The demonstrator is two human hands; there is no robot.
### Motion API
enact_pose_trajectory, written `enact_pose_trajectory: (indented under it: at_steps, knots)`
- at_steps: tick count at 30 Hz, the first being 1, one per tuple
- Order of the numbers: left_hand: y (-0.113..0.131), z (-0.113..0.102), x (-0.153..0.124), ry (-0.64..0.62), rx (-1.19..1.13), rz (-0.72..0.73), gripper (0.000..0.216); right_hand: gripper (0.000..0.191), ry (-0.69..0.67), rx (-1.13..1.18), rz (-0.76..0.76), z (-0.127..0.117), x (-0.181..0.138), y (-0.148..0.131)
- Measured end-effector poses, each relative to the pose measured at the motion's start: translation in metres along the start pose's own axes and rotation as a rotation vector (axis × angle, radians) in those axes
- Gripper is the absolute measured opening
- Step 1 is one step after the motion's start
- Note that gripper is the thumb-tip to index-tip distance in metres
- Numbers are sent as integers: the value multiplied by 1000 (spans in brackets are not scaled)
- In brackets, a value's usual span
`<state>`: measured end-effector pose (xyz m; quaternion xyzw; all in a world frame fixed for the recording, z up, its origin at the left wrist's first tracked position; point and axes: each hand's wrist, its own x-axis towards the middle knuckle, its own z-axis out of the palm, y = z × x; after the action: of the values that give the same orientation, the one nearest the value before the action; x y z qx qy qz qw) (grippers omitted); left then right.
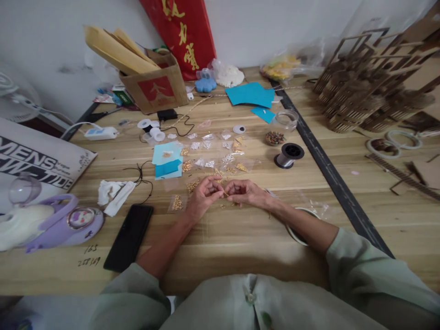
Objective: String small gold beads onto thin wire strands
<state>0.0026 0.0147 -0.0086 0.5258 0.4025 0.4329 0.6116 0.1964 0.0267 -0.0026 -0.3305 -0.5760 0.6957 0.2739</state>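
Observation:
My left hand [205,196] and my right hand [244,192] meet over the middle of the table, fingertips pinched close together. Between them is a tiny gold-coloured piece [225,194], too small to name for certain. Both hands appear closed on it. Just beyond my fingers lie small bags of gold beads [241,167] and silver-coloured bits [209,163]. Another little bag of gold beads [177,203] sits left of my left hand. A few loose gold pieces [222,206] lie on the wood beneath my hands.
A spool of wire [288,156] and a jar of mixed beads [275,138] stand to the right. Blue cards [167,167], a black phone [129,237] and a purple bottle [68,220] lie left. Wooden basket-like frames [360,98] crowd the far right.

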Motion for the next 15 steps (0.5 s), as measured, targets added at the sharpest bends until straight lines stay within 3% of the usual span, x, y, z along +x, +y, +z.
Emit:
enact_pose_trajectory:
  at_steps: [15]
  knots:
    - [-2,-5,1,2,158,-48,24,36,88,-32,-16,0,-1,-1]
